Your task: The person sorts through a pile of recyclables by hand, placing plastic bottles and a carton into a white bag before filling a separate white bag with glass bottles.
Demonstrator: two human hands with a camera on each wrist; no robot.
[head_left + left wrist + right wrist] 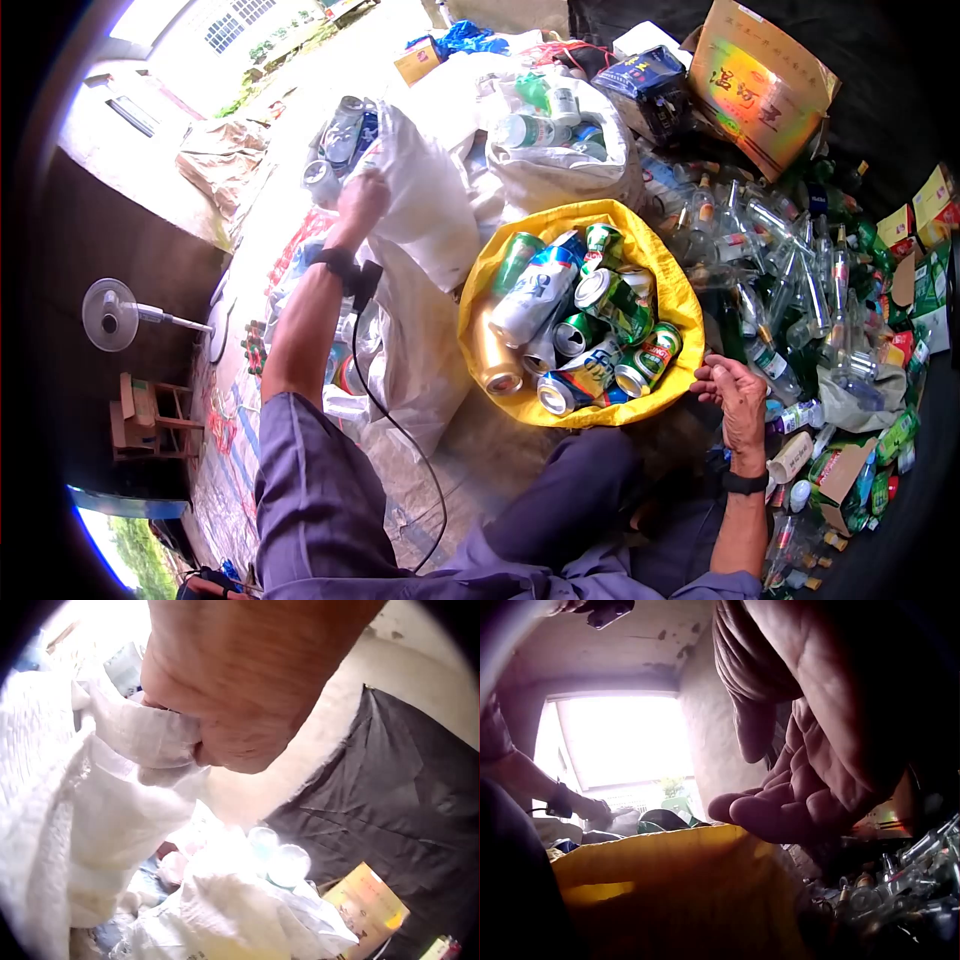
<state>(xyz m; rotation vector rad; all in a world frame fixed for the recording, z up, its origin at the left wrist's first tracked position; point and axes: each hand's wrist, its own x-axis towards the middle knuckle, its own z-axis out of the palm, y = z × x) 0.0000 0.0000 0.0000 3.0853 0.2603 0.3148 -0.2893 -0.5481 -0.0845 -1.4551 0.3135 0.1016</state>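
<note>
Trousers (320,490), one pair, purple-grey cloth, filled the bottom of the head view. One yellow bag (683,305) stood at centre, roughly a dozen cans (535,300) inside. One white bag (425,205), upper left, held at least three cans; a second white bag (565,187), upper middle, held several containers. Bottles (815,295) at right, too many to count. One carton (760,85) upper right, one fan (110,315) at left. Yellow bag lay between the hands: left hand (363,198) up and left of it, right hand (735,400) just beside its right rim, couldn't tell if touching. Left hand gripped the white bag's rim, fingers partly hidden. Right hand was loosely curled, nothing seen in it. Yellow bag: round mouth, creased. White bag: thin, wrinkled. Cans: shiny metal cylinders, green, blue, gold, some dented. Carton: printed cardboard.
</note>
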